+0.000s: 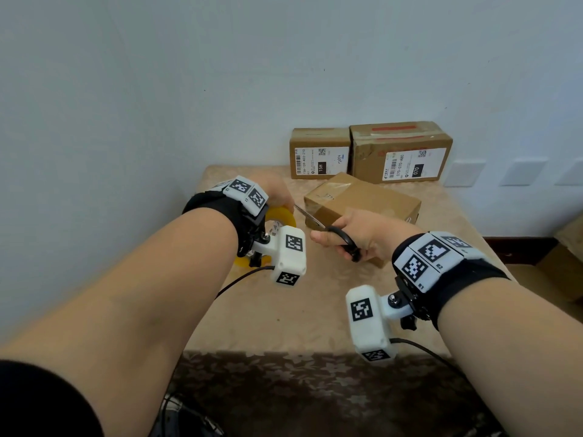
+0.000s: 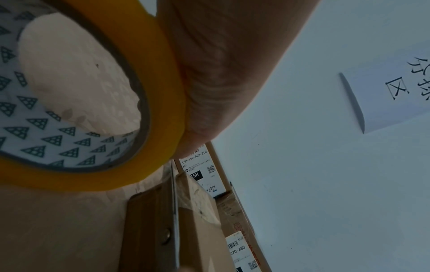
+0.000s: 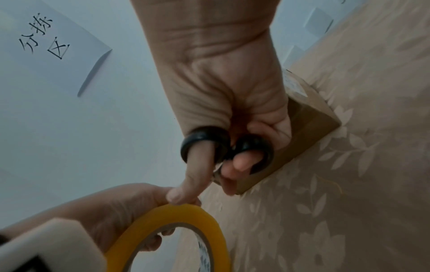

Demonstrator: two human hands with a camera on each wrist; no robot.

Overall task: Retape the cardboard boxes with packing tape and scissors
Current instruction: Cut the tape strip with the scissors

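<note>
My left hand [image 1: 271, 190] grips a yellow roll of packing tape [image 1: 282, 214], held above the table's left part; the roll fills the left wrist view [image 2: 149, 92] and shows low in the right wrist view [image 3: 186, 217]. My right hand [image 1: 353, 234] holds black-handled scissors [image 1: 342, 239], thumb and fingers through the loops [image 3: 204, 141]. The blades [image 1: 310, 216] point left toward the roll. A flat cardboard box [image 1: 366, 200] lies on the table just behind the scissors.
Two more labelled cardboard boxes [image 1: 320, 152] [image 1: 400, 152] stand against the wall at the back of the beige floral table [image 1: 299, 310]. A paper sign [image 3: 53, 46] hangs on the wall. Another box [image 1: 561, 272] sits low to the right.
</note>
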